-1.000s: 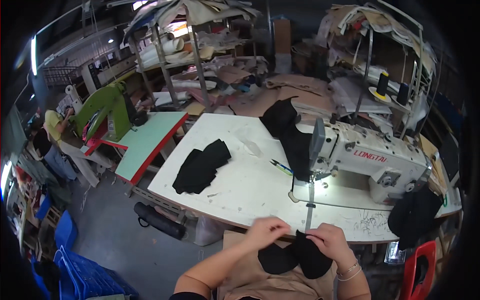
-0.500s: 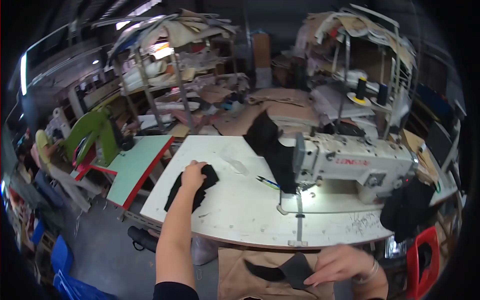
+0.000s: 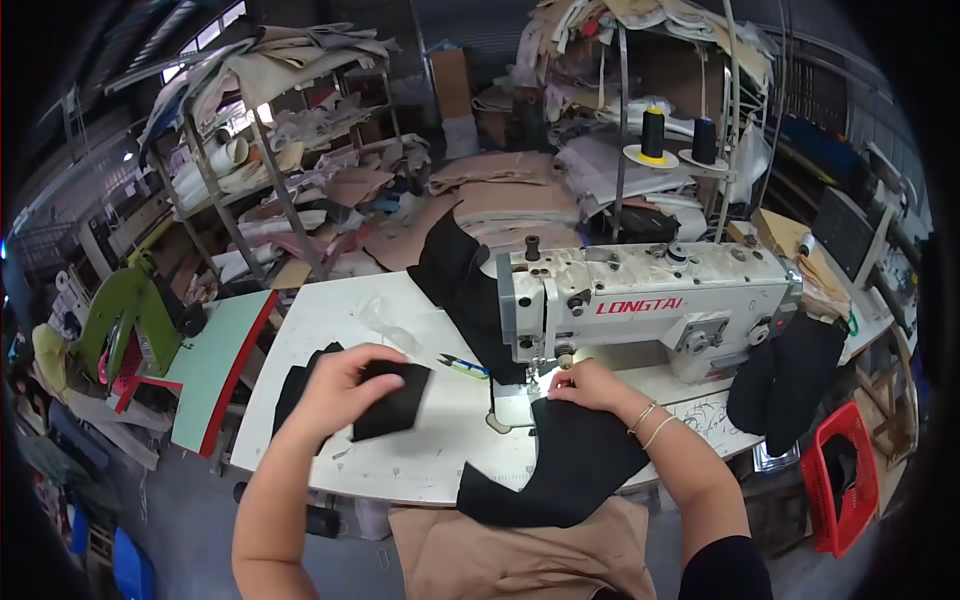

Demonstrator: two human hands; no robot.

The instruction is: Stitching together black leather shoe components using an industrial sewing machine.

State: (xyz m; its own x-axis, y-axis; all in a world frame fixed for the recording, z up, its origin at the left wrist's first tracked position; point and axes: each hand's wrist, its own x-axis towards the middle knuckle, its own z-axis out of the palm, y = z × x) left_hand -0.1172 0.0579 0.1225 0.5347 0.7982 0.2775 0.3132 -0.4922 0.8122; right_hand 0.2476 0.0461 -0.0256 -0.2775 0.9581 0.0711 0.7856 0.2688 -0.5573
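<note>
My left hand (image 3: 335, 393) is closed on a small black fabric piece (image 3: 398, 408), thumb on top, lifted at the left of the white table. Partly behind that hand lies a stack of black fabric pieces (image 3: 288, 395). My right hand (image 3: 592, 384) pinches the upper edge of a larger curved black panel (image 3: 590, 465), just beside the needle area of a white sewing machine (image 3: 640, 290). The panel hangs over the table's front edge toward my lap. Another black cloth (image 3: 462, 290) runs from behind the machine head to the far edge. The needle tip is too small to make out.
Tweezers or a thin tool with a pen (image 3: 463, 366) lie left of the needle, near a crumpled clear plastic scrap (image 3: 388, 322). Thread spools (image 3: 653, 135) stand behind the machine. A red basket (image 3: 838, 480) is at the right; a green machine (image 3: 130, 310) is at the left.
My right hand has brought the black panel from over my lap up to the needle area. My left hand has lifted a black piece off the stack. The view has turned right.
</note>
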